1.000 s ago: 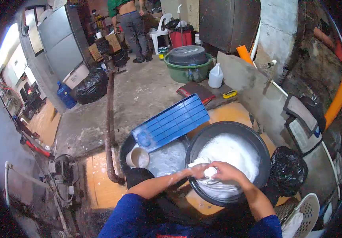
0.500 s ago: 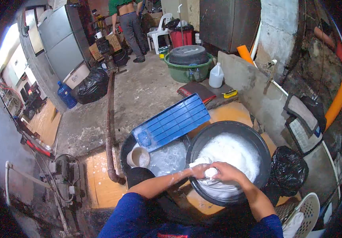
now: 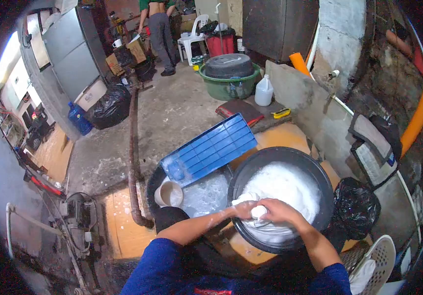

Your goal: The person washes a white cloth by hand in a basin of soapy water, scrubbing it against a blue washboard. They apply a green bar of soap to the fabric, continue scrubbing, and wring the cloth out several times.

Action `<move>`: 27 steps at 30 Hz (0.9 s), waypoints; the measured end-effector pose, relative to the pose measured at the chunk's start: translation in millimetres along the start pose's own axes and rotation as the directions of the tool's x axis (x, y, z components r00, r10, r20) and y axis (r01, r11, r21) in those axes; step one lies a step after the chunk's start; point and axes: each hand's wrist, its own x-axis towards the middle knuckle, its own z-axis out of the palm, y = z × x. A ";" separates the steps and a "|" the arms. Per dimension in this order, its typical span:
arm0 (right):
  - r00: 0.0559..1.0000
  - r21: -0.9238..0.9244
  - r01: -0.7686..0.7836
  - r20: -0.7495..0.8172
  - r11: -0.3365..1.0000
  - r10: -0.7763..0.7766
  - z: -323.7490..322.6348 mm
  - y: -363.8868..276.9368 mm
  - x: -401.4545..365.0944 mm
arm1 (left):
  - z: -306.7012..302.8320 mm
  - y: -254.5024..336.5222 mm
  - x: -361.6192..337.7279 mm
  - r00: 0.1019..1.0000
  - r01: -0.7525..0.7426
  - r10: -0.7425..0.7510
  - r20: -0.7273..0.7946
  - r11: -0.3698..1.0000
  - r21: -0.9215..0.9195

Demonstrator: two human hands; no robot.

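Note:
A black round basin [image 3: 319, 179] full of white suds stands in front of me. Over its near rim my left hand [image 3: 243, 210] and my right hand [image 3: 280, 211] are pressed together, both closed on a bunched white cloth [image 3: 259, 212] that hangs wet into the foam. Both forearms carry soap foam. To the left lies a second dark basin [image 3: 153, 181] with soapy water, a beige cup [image 3: 169, 194] in it and a blue plastic tray [image 3: 209, 148] leaning across it.
A black bag [image 3: 355, 209] and a white basket [image 3: 379, 260] sit at the right. A rusty pipe [image 3: 133, 152] runs along the concrete floor. Farther back are a green tub [image 3: 229, 84], a white jug [image 3: 264, 92] and a standing person [image 3: 161, 32].
My hands stay on the cloth with only slight kneading. The view has shifted a little downward and the person at the back has stepped farther away.

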 end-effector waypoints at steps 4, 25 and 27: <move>1.000 -0.027 0.005 -0.011 1.000 -0.005 1.9 1.8 0.4 | 0.7 -3.2 -0.6 1.000 0.013 -0.013 0.021 1.000 0.008; 0.999 -0.032 -0.027 0.023 0.999 0.027 11.4 13.3 0.9 | -20.6 38.1 -7.4 0.998 0.044 -0.044 0.041 0.999 0.004; 0.999 -0.028 -0.034 0.026 0.999 0.035 9.8 10.9 1.2 | -8.7 16.8 -4.3 1.000 -0.008 0.008 0.021 1.000 0.000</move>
